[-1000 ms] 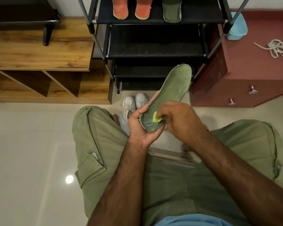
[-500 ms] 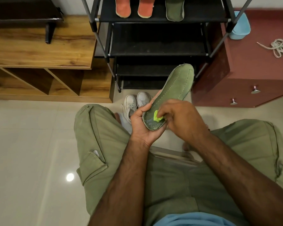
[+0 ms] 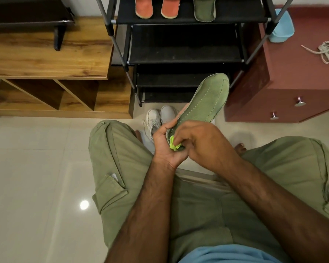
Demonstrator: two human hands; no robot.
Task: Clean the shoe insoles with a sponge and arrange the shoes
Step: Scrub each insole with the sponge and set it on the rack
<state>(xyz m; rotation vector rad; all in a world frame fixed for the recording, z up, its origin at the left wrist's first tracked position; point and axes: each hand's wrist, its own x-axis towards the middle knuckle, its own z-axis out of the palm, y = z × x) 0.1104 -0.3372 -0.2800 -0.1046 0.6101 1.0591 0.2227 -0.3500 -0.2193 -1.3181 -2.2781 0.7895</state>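
Head view: glossy beige tiled floor [image 3: 36, 168], black tiered shoe rack [image 3: 186, 54] ahead.
The left hand [image 3: 163, 149] grips the green fabric insole [image 3: 207, 103] at its heel; the right hand [image 3: 203, 143] pinches a lime-green sponge [image 3: 173, 144] against it.

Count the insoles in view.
4. Two orange insoles and one green insole lie on the rack's top shelf; a second green insole is in the left hand. More may lie beyond the frame's top edge.
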